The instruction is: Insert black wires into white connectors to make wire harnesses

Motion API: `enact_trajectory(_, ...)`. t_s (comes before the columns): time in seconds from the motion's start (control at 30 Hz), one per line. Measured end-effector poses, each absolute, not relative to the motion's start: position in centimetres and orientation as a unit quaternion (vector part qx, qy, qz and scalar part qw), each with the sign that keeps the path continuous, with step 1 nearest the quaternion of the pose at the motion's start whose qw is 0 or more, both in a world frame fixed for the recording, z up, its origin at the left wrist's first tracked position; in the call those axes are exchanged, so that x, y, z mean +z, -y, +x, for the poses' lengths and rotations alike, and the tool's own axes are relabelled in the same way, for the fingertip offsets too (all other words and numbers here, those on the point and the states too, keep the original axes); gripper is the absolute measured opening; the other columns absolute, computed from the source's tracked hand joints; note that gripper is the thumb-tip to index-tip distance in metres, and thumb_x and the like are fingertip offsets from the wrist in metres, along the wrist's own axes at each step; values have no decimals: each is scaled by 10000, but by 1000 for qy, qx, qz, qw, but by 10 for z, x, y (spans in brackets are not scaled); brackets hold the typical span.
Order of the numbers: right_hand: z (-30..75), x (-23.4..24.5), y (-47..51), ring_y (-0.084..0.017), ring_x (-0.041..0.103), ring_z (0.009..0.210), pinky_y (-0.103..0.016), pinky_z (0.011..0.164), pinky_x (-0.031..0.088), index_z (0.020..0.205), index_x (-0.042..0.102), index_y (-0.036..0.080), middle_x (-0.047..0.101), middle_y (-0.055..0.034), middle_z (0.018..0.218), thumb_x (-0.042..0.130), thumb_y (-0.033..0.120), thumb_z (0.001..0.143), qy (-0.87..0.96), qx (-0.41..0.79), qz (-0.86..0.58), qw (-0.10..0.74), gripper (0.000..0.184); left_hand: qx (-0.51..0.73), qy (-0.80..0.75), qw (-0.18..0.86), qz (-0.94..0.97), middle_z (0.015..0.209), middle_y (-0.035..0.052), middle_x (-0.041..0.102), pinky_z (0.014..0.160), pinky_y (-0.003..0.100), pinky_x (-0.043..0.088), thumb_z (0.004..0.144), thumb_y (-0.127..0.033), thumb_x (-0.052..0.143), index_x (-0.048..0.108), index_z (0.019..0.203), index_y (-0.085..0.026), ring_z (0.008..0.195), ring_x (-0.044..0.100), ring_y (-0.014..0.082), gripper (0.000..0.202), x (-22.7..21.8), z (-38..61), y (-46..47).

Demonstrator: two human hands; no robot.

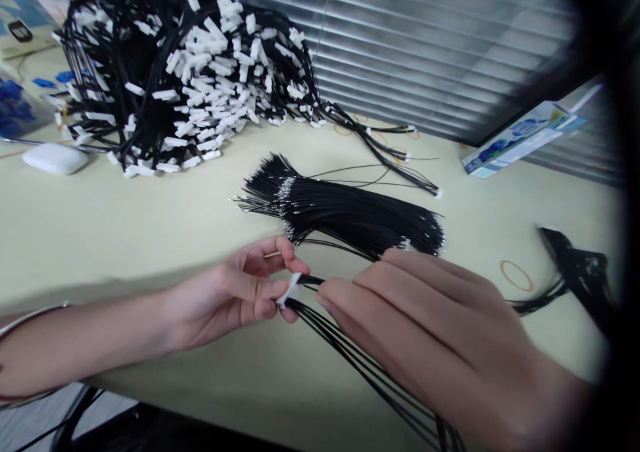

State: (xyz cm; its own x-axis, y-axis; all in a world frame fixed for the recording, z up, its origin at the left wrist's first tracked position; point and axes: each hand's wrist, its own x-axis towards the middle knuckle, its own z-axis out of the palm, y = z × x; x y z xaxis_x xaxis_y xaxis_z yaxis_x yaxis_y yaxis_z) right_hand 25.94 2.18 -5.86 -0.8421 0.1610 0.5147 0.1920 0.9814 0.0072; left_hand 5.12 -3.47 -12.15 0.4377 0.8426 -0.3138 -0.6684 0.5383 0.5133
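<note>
My left hand (240, 295) pinches a small white connector (290, 291) between thumb and fingers. My right hand (440, 332) is closed on thin black wires (360, 359) that run from the connector down toward the lower right edge. Both hands hover just above the pale table (125, 232) near its front edge. Right behind them lies a loose bundle of black wires with bare metal tips (345, 212). A thin bangle shows on my left wrist.
A big heap of black wires fitted with white connectors (190, 72) fills the back left. A white oval object (55, 157) lies at the left. A blue-and-white box (520, 137) leans at the right, with rubber bands (517, 275) and another dark wire bunch (575, 269) nearby. Window blinds stand behind.
</note>
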Motion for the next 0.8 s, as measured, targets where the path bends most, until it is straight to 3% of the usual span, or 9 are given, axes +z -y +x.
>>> enact_trajectory(0.13, 260, -59, -24, -89, 466, 667, -268, 581, 384, 870, 629, 144, 574, -12, 745, 538, 170, 828, 969, -36, -101, 222, 103, 451, -274, 832, 170, 950, -14, 581, 489, 51, 469, 756, -21, 648, 557, 951, -170, 618, 611, 25, 262, -122, 51, 36)
enact_trajectory(0.3, 260, -61, -24, -138, 535, 765, -290, 619, 374, 889, 630, 118, 609, -37, 806, 374, 152, 899, 967, -93, -59, 231, 258, 448, -287, 830, 169, 955, -17, 608, 471, 50, 452, 768, -6, 624, 557, 946, -176, 572, 561, 1, 255, -125, 51, 35)
enact_trajectory(0.5, 255, -64, -22, -127, 521, 764, -290, 650, 351, 957, 615, 102, 606, -48, 837, 374, 152, 898, 969, -96, -35, 223, 253, 443, -298, 830, 160, 937, -7, 604, 450, 61, 413, 715, 21, 644, 543, 923, -158, 534, 521, -7, 292, -127, 53, 37)
enact_trajectory(0.6, 251, -61, -23, -73, 490, 723, -248, 693, 374, 821, 630, 135, 583, -7, 763, 475, 181, 864, 973, 26, -75, 218, 167, 428, -295, 836, 175, 871, -11, 586, 456, 82, 410, 707, 13, 642, 521, 920, -160, 536, 532, 10, 300, -125, 56, 40)
enact_trajectory(0.7, 246, -63, -35, -10, 452, 638, -159, 633, 370, 682, 606, 134, 549, 18, 669, 459, 207, 883, 942, 225, -143, 205, 259, 391, -311, 839, 217, 810, -14, 557, 486, 114, 436, 727, -27, 653, 505, 901, -157, 575, 551, 39, 263, -121, 60, 42)
enact_trajectory(0.8, 243, -80, -56, -4, 497, 685, -138, 634, 371, 728, 630, 148, 589, 24, 735, 455, 255, 895, 928, 219, -230, 195, 265, 370, -347, 827, 243, 919, 2, 563, 543, 133, 462, 761, -45, 637, 500, 902, -152, 623, 559, 38, 223, -117, 61, 43)
